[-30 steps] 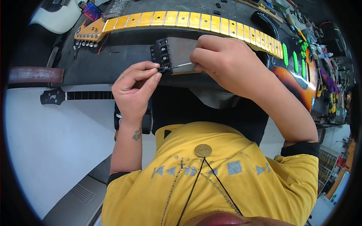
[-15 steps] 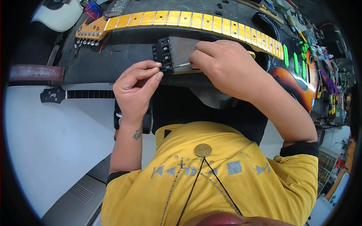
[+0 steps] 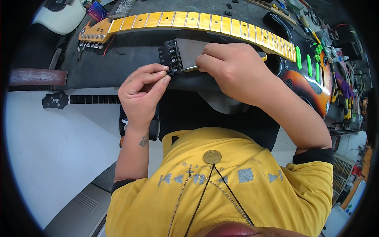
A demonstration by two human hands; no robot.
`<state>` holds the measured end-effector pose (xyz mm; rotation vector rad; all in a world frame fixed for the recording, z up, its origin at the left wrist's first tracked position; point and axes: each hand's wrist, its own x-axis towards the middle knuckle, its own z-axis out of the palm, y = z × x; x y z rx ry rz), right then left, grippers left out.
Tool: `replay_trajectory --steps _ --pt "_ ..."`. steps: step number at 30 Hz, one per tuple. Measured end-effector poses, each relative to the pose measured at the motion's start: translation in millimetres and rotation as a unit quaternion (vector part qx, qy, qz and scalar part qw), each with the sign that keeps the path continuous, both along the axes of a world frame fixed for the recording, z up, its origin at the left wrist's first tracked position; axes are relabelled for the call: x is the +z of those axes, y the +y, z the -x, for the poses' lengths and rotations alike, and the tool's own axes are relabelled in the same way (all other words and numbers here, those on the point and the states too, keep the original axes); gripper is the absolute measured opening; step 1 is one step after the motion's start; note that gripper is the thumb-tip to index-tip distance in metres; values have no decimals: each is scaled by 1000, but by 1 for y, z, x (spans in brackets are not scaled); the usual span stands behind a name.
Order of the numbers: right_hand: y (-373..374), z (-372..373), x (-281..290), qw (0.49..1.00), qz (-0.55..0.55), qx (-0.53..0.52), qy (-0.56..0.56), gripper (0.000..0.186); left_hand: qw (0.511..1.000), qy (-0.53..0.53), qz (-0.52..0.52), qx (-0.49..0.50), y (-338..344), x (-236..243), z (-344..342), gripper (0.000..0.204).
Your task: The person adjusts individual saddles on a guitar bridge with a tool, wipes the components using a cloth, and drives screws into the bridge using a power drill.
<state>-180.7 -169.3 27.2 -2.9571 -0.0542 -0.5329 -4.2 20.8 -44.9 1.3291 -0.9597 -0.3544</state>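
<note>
A black guitar bridge (image 3: 169, 53) with a row of small saddles lies at the near edge of the workbench. My left hand (image 3: 143, 85) pinches a small black bridge saddle (image 3: 170, 72) at the bridge's near end between thumb and fingers. From the other side, my right hand (image 3: 227, 65) grips a screwdriver (image 3: 191, 68). Its metal shaft points left, with the tip at the saddle end of the bridge; the exact contact is too small to make out. Part of a yellow and black handle shows beyond my right hand.
A maple guitar neck (image 3: 181, 19) stretches across the bench behind my hands. At right lies a sunburst guitar body (image 3: 306, 89) with green pickup covers (image 3: 309, 67). A dark guitar neck (image 3: 85, 98) is at left below the bench. Tools (image 3: 312, 29) crowd the far right.
My right hand has shifted slightly left with the screwdriver, and its handle end shows a little more. My left hand keeps its pinch on the saddle.
</note>
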Motion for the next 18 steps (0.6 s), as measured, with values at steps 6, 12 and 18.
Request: replay_trajectory --steps 6,12,18 --pt "3 -2 -1 999 -39 -9 -12 11 1000 -6 -4 6 0 1 0 16" --pt "1 0 3 999 -34 5 -16 12 1000 -16 -7 8 -1 3 2 16" --pt "0 0 -5 1000 -9 6 6 14 1000 -12 -5 7 -2 3 2 17"
